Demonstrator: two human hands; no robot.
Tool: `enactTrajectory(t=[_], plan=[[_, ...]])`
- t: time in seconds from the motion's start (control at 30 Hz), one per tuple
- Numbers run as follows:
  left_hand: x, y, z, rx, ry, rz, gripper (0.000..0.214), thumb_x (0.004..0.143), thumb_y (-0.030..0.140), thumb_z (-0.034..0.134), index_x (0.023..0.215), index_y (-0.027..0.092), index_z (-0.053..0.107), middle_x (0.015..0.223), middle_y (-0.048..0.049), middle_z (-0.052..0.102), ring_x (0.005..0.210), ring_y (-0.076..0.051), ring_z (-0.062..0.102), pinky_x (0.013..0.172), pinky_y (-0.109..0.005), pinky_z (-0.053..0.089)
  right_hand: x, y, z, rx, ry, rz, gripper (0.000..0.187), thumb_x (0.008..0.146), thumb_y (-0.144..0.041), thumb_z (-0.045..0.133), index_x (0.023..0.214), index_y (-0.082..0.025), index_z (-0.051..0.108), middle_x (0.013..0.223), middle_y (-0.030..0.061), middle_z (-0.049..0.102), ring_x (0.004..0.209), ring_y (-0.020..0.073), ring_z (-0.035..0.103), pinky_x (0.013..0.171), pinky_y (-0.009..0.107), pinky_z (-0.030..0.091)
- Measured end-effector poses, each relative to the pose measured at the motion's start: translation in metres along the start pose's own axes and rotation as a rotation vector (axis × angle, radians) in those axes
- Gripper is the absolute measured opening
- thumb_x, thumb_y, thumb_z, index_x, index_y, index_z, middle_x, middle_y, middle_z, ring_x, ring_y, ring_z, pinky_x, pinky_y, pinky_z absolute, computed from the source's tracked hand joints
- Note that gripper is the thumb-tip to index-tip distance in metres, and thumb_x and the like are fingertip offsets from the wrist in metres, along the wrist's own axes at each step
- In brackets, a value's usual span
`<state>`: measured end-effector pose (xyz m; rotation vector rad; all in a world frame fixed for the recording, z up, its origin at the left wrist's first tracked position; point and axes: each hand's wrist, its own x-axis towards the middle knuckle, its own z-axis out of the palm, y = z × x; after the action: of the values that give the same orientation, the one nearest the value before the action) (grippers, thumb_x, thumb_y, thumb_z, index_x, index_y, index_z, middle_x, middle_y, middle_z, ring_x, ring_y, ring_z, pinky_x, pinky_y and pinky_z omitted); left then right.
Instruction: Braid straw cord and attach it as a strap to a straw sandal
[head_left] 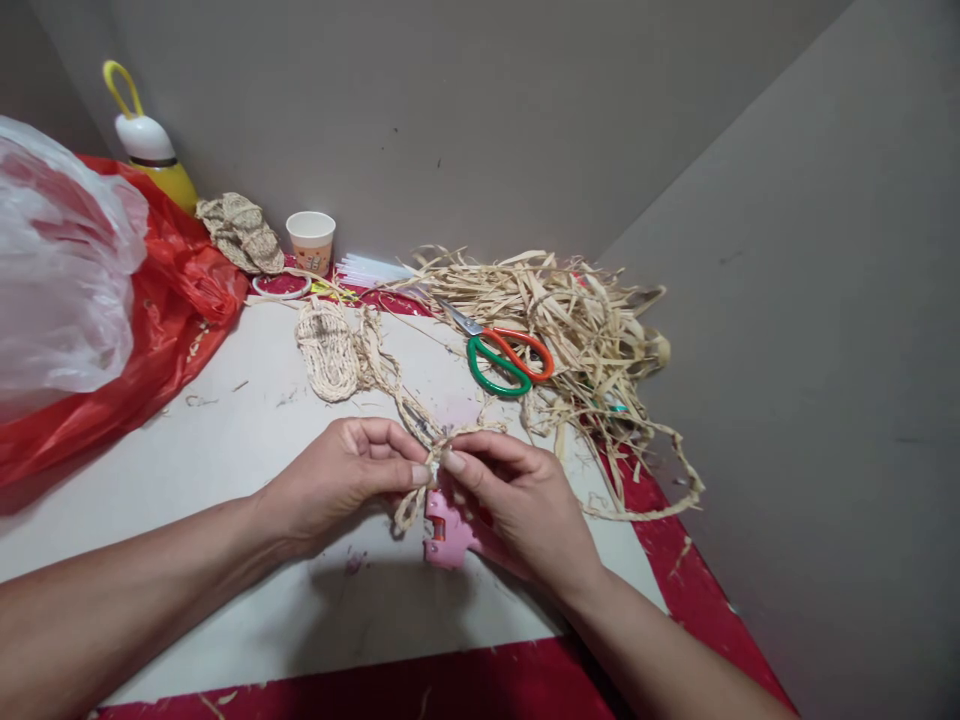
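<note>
Bare forearms (135, 600) come in from the lower corners, and at their ends my hands meet over a pale sheet (225, 440) on the red-covered tabletop (690, 590). With the thumb and fingers of my left hand (330, 480) I pinch a braided cord (407, 514), a small loop of it hanging below; my right hand (525, 500) pinches just beside, thumb against forefinger. So the cord is mid-sheet, above a pink glue gun (448, 548) that my right hand partly covers; I cannot tell whether they touch. More braid runs from my fingertips toward a woven oval piece (328, 352). That oval, its rows lying close, looks finished to me, as does the woven bundle (240, 235) beside the paper cup (310, 250). What I hold seems only part done: the loop hangs loose, and my fingers hide whether anything is fastened there. Scissors (493, 334) rest against a heap of dry straw (570, 310), much of it unbraided, so plenty of raw fibre is left, with one braided length (645, 517) curling out at the right.
</note>
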<state>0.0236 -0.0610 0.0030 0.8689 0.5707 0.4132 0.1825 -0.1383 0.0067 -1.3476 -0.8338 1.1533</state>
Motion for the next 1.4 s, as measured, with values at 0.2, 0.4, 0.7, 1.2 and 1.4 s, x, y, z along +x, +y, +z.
enactTrajectory(t=[0.2, 0.4, 0.7, 1.2, 1.4], plan=[[-0.001, 0.000, 0.001, -0.028, -0.049, -0.031, 0.015, 0.071, 0.019, 0.073, 0.075, 0.011, 0.062, 0.062, -0.0038, 0.064, 0.049, -0.010, 0.055, 0.052, -0.024, 0.041, 0.002, 0.000, -0.003, 0.159, -0.116, 0.090, 0.016, 0.067, -0.029, 0.079, 0.078, -0.019, 0.072, 0.047, -0.0051, 0.056, 0.040, 0.0046, 0.045, 0.041, 0.016, 0.037], [-0.002, 0.003, 0.002, -0.063, -0.048, -0.104, 0.014, 0.069, 0.017, 0.075, 0.073, 0.010, 0.063, 0.063, -0.0029, 0.064, 0.052, -0.008, 0.055, 0.054, -0.020, 0.041, 0.003, 0.004, -0.004, 0.231, -0.139, 0.119, 0.017, 0.066, -0.026, 0.080, 0.071, -0.018, 0.066, 0.052, -0.0040, 0.061, 0.039, 0.0046, 0.048, 0.040, 0.016, 0.038], [-0.001, 0.003, 0.002, -0.016, 0.026, -0.026, 0.011, 0.071, 0.016, 0.072, 0.074, 0.012, 0.061, 0.057, 0.0000, 0.060, 0.048, -0.008, 0.052, 0.049, -0.021, 0.039, 0.001, -0.007, -0.003, 0.084, -0.057, 0.069, 0.025, 0.071, -0.038, 0.076, 0.066, -0.015, 0.067, 0.052, -0.0004, 0.062, 0.040, 0.0056, 0.048, 0.042, 0.018, 0.041], [-0.004, 0.002, 0.013, 0.201, 0.088, 0.074, 0.015, 0.070, 0.021, 0.070, 0.071, 0.013, 0.057, 0.051, 0.0020, 0.057, 0.045, -0.009, 0.051, 0.047, -0.022, 0.039, -0.015, -0.013, 0.009, -0.257, 0.035, -0.052, 0.017, 0.073, -0.032, 0.070, 0.069, -0.016, 0.069, 0.051, -0.0004, 0.059, 0.044, 0.0085, 0.048, 0.041, 0.019, 0.038], [-0.004, 0.000, 0.008, 0.159, 0.041, 0.068, 0.016, 0.071, 0.022, 0.071, 0.073, 0.013, 0.058, 0.055, -0.0001, 0.061, 0.048, -0.011, 0.055, 0.051, -0.024, 0.040, -0.012, -0.015, 0.005, -0.267, -0.026, -0.124, 0.016, 0.076, -0.031, 0.069, 0.068, -0.017, 0.069, 0.054, -0.0009, 0.057, 0.046, 0.0088, 0.045, 0.043, 0.021, 0.038]])
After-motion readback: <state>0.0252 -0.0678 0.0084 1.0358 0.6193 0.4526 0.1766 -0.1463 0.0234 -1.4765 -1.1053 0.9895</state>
